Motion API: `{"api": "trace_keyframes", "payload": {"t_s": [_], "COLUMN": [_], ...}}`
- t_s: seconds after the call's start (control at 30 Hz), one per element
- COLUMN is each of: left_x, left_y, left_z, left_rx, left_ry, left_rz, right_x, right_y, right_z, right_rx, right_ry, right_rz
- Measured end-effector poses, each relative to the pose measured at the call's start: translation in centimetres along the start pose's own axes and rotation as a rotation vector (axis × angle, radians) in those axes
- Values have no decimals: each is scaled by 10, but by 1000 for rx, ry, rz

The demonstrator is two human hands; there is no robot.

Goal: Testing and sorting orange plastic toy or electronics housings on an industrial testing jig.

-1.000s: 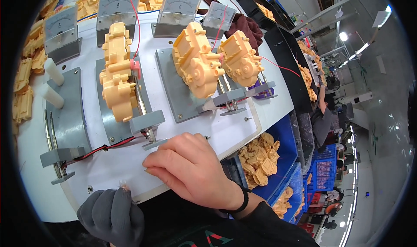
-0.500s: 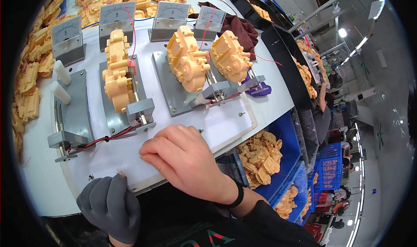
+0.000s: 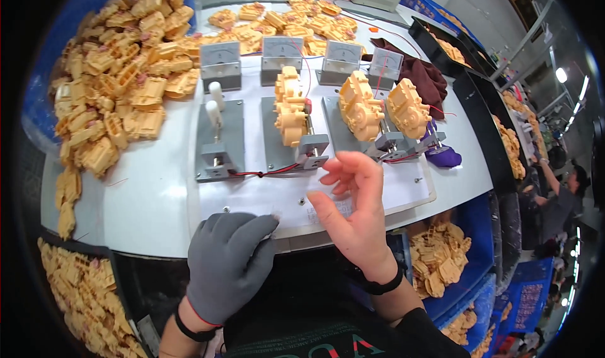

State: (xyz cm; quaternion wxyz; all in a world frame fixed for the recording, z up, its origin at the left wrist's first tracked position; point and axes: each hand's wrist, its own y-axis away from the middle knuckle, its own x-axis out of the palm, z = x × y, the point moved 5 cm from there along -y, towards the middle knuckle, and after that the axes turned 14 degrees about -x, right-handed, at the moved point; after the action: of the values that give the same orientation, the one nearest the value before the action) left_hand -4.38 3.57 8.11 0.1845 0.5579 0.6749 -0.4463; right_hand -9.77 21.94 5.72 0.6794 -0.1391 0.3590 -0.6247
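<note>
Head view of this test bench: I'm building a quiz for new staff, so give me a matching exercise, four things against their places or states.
Things:
1. left hand
2. right hand
3. leftmost grey fixture
4. purple cloth

Places or states:
A. holds no yellow part
B. bare, raised over the white board, fingers spread
C. gloved in grey, resting on the board's near edge
D. beside the rightmost fixture

Pairs: 1-C, 2-B, 3-A, 4-D

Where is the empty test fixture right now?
In the head view, the empty grey fixture sits leftmost on the white board, between the yellow parts pile and the loaded fixture.
</note>
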Motion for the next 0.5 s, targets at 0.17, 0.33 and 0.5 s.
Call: {"api": "trace_keyframes", "payload": {"t_s": [0.17, 0.33, 0.5], "left_x": [-49, -9, 32], "left_y": [-56, -134, -151], "left_z": [-39, -48, -50], "left_rx": [175, 630, 709], "left_ry": [-110, -517, -796], "left_rz": [-71, 77, 258], "right_x": [16, 13, 9], "right_y": [-14, -11, -10], "right_z": [-5, -5, 8], "right_rx": [-13, -122, -80], "right_ry": [-195, -305, -259], "right_rz": [13, -7, 16]}}
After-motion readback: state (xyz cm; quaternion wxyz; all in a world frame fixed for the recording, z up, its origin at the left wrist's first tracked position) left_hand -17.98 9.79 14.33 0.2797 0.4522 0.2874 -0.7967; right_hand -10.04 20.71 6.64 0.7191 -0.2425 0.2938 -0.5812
